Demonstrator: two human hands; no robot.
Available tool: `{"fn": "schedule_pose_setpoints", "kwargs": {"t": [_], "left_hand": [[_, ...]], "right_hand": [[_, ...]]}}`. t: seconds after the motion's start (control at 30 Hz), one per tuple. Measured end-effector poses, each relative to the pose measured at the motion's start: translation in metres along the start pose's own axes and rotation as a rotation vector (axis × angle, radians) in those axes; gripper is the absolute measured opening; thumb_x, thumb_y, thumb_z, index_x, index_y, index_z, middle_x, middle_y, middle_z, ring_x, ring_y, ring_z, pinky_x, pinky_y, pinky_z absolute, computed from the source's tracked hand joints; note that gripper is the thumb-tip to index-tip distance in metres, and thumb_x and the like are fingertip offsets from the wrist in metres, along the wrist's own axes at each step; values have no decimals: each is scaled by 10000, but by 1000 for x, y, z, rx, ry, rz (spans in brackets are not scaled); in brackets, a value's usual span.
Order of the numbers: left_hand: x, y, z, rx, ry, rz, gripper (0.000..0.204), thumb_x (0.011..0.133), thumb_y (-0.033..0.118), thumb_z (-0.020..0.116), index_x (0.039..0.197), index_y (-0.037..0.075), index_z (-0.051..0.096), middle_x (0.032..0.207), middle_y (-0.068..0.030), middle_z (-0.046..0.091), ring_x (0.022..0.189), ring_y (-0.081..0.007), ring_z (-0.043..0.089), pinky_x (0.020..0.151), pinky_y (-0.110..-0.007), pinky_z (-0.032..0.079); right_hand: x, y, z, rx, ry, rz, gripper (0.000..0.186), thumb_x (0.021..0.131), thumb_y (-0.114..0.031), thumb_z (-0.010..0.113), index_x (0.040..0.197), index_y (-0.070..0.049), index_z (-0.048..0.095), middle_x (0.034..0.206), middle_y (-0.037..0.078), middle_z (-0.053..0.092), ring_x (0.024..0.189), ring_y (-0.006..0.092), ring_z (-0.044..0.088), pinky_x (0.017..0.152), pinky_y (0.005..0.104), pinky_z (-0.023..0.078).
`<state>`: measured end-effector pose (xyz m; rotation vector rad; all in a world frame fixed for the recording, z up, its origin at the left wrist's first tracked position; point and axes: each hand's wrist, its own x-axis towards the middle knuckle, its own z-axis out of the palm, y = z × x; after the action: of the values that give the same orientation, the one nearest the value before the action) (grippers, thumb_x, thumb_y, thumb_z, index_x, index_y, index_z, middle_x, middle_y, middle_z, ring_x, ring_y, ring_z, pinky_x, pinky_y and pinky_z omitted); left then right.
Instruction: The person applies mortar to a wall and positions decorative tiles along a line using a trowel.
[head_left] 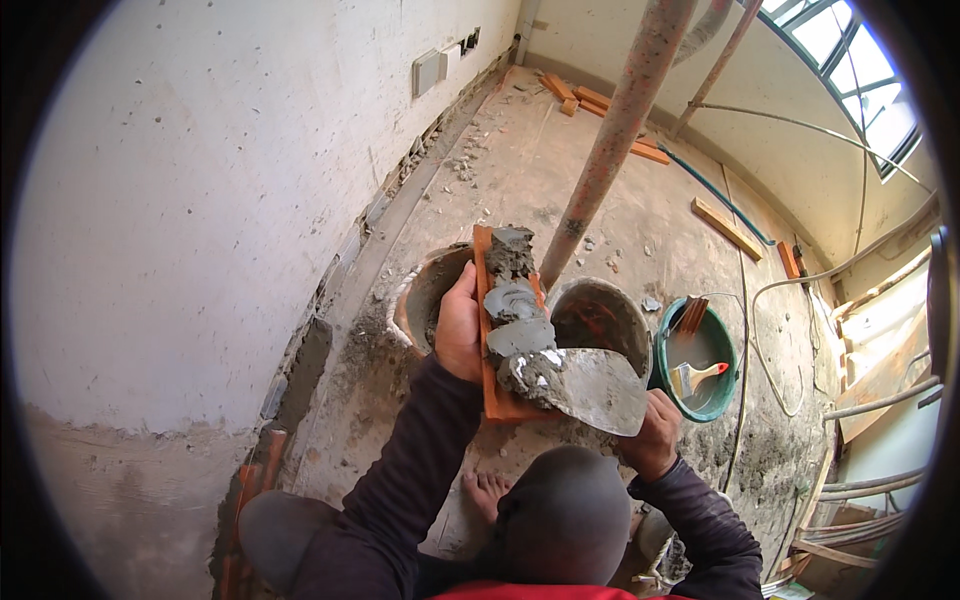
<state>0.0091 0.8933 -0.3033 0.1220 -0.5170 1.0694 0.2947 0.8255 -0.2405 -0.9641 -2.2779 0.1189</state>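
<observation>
My left hand [458, 325] grips an orange tile [489, 397] by its left edge, held over two buckets. Lumps of wet grey mortar [516, 300] are spread along the tile’s face. My right hand [655, 432] is closed on a trowel, whose mortar-smeared blade [595, 385] lies against the lower part of the tile; its handle is mostly hidden in my fingers. Behind the tile, a mortar-crusted bucket [412, 305] is at left and a dark bucket [612, 325] at right. Beside them a green basin [705, 405] holds grey water, a paintbrush [690, 378] and tile strips [691, 313].
A white wall [180, 220] runs along my left, with mortar and tiles [262, 465] at its foot. A slanting pole [615, 150] rises behind the buckets. Orange tile pieces [590, 100], a timber offcut [725, 225], loose rubble and cables lie farther off. A window [860, 75] is upper right.
</observation>
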Motion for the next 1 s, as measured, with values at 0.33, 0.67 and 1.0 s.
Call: {"fn": "schedule_pose_setpoints", "kwargs": {"t": [0.33,0.67,1.0], "left_hand": [[4,-5,73,1033,334,244,484,1042,361,355,1240,-40,539,1056,-192,678,895,-305,683,805,-400,562],[13,-44,92,707,338,136,471,1022,386,424,1227,-11,574,1022,-193,680,817,-278,687,740,-368,571],[8,-28,73,566,503,72,672,1013,523,326,1242,-70,546,1019,-225,668,806,-356,674,733,-422,572]], "right_hand": [[-7,16,-33,90,16,354,190,727,13,700,904,5,632,730,132,607,641,304,603,585,360,474],[68,14,-27,31,76,240,189,780,-42,722,935,-5,620,808,154,627,722,342,639,642,375,493],[54,14,-41,-260,72,70,179,718,-6,730,788,-17,565,707,115,546,634,321,554,579,388,434]]}}
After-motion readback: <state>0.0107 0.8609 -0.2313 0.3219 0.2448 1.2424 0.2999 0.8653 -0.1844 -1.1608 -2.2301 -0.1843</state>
